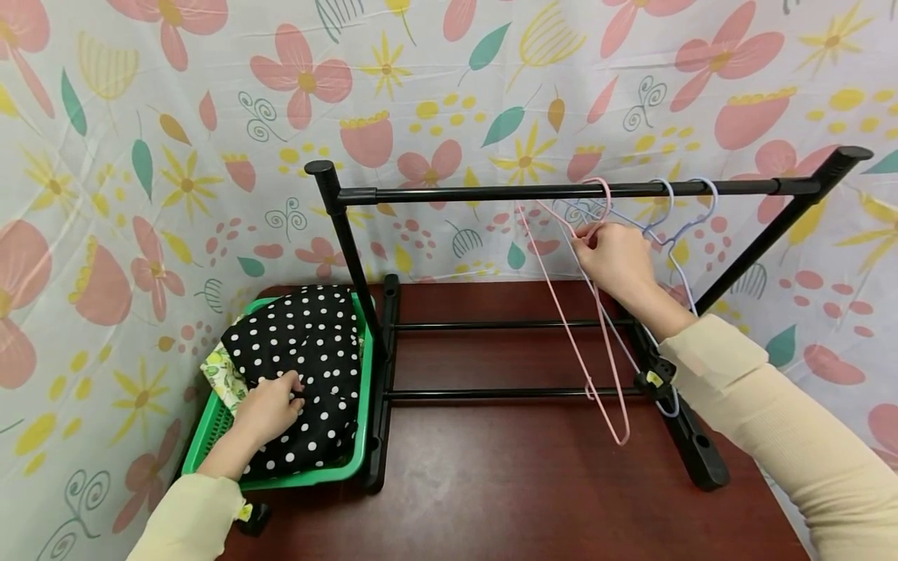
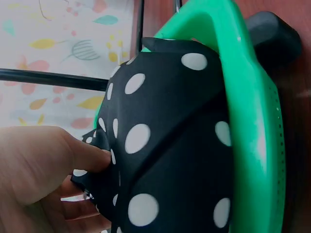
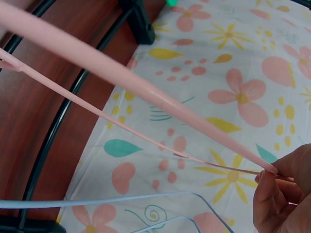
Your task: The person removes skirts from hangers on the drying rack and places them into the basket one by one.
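Note:
A black fabric with white polka dots (image 1: 309, 351) lies heaped in a green basket (image 1: 210, 436). My left hand (image 1: 266, 413) pinches a fold of this fabric between thumb and fingers, as the left wrist view shows. At the rack's top bar (image 1: 463, 193), a pink hanger (image 3: 141, 92) hangs by its hook. My right hand (image 1: 617, 257) pinches it just below the hook, near the neck. Blue-lavender hangers (image 1: 712, 201) hang on the same bar to the right of that hand, partly hidden behind it and the forearm.
The black rack's left foot (image 1: 382, 436) stands against the basket, and its right foot (image 1: 701, 456) is at the table's right side. Yellow-green patterned cloth (image 1: 223, 378) shows beneath the dotted fabric. A floral curtain (image 1: 435, 93) covers the back; brown tabletop (image 1: 505, 483) lies in front.

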Available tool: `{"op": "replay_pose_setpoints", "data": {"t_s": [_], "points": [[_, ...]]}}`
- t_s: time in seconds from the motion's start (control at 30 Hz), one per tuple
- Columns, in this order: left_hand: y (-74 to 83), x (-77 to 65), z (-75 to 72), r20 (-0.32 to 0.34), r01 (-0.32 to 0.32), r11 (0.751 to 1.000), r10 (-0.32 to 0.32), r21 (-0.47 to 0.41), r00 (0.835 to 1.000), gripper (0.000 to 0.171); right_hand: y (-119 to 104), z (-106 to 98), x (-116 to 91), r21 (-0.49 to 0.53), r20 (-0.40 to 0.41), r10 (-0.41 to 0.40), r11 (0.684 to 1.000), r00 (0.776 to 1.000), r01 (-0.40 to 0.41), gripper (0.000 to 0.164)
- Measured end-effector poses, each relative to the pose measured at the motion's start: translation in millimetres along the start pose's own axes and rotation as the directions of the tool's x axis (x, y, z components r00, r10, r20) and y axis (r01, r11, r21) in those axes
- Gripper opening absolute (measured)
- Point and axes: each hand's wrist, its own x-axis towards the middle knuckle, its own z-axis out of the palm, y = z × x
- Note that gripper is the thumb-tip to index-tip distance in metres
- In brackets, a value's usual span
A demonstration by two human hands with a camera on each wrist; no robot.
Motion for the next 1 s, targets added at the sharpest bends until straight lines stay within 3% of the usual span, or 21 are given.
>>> {"op": "replay_pose_setpoints", "data": {"t_s": [0.43,0.73,1.0], "points": [[-4.4,0.8,12.4,0.075,0.026,1.000,-0.027,0.002,0.997,0.008,2,0,-1,0.010,0.001,-0.004,1.000,1.000,0.004,0.022],[-7.0,10.0,22.3,0.067,0.004,0.998,-0.008,0.070,0.998,0.005,1,-2,-2,0.013,-0.013,-0.002,1.000,1.000,0.003,0.022],[-6.2,18.3,25.5,0.099,0.001,0.991,-0.014,0.131,0.995,0.016,1,-2,-1,-0.003,0.000,-0.008,1.000,1.000,0.008,0.019]]}}
